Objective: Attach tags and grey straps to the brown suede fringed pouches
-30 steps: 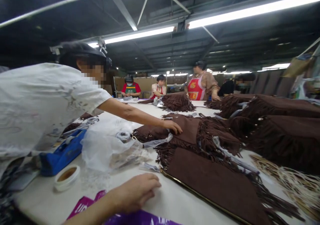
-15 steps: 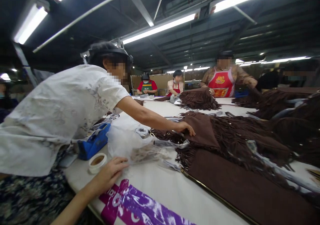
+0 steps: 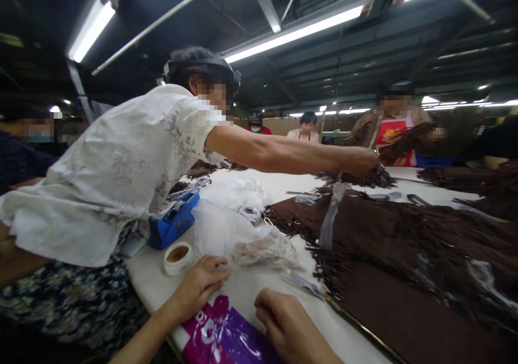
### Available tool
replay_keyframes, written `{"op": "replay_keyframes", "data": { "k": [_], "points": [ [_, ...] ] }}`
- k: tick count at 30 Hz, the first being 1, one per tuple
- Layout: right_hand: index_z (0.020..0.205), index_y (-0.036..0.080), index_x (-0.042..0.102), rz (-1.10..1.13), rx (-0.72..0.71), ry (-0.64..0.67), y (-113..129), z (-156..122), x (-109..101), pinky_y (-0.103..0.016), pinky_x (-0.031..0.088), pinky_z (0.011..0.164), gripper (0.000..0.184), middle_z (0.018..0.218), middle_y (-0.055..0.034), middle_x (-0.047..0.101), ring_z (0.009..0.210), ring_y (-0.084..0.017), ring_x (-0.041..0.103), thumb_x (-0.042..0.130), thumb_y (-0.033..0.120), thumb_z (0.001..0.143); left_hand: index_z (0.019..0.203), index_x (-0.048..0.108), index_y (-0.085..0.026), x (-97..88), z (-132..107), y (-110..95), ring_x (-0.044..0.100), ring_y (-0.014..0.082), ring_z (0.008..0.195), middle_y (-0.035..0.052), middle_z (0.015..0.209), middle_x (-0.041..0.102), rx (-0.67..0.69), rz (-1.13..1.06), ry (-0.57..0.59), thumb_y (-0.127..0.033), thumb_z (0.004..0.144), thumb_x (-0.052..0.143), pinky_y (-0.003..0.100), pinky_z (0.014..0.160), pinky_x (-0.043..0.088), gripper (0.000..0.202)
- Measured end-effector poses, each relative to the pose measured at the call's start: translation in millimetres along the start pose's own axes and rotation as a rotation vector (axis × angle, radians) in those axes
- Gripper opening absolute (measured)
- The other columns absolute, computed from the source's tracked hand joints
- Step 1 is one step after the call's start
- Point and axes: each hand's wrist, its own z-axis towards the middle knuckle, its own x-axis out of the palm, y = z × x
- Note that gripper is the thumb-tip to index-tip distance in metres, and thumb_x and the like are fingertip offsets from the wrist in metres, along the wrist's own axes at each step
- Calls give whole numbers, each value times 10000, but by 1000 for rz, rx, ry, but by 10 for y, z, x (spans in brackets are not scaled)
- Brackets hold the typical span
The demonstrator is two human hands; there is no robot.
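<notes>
My left hand lies on the white tabletop with its fingers stretched out and nothing visible in them. Just below it is a purple and magenta printed plastic bag. My right hand is beside this bag, its fingers curled in and no object visible in them; its palm side is hidden. Ahead of my hands lies a clear plastic bag with pale contents. A brown fringed handbag with a gold-coloured edge rests to the right, beside a plastic-wrapped strip.
A roll of tape and a blue tape dispenser stand at the left. A co-worker in a white shirt leans across the table, an arm reaching over the brown bags. Other people work farther back.
My right hand has come into view beside the purple bag. The co-worker's arm has reached farther over the brown pieces, and a plastic-wrapped strip now hangs below that hand. The view has shifted.
</notes>
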Motion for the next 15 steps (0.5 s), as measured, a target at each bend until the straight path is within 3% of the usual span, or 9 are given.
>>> {"op": "replay_keyframes", "data": {
  "k": [4, 7, 11, 15],
  "points": [
    [1036, 166, 621, -63, 17, -48, 180, 313, 292, -240, 415, 682, 158, 834, -45, 738, 806, -197, 674, 586, 195, 886, 1182, 674, -255, -6, 3, -30, 509, 262, 1130, 106, 1247, 588, -13, -27, 9, -146, 917, 477, 421, 969, 437, 348],
    [952, 186, 650, -288, -16, 8, 227, 443, 393, -250, 347, 574, 128, 870, -63, 736, 763, -203, 687, 528, 171, 916, 1179, 676, -238, 2, 0, -32, 503, 258, 1134, 112, 1252, 584, -17, -29, 15, -136, 917, 474, 425, 980, 428, 347],
    [913, 204, 668, -446, -67, 54, 198, 428, 340, -290, 243, 516, 206, 871, -60, 727, 704, -189, 683, 473, 138, 920, 1190, 670, -246, 23, -8, -12, 501, 259, 1133, 109, 1255, 586, -16, -15, 21, -138, 919, 473, 434, 979, 426, 352],
    [748, 210, 668, -384, -30, 126, -71, 62, 133, -299, 212, 514, 205, 760, -56, 731, 658, -190, 655, 498, 147, 842, 1188, 669, -256, 17, -7, -12, 506, 257, 1118, 103, 1242, 594, 0, -3, 28, -120, 912, 460, 426, 963, 433, 372]
  ]
}}
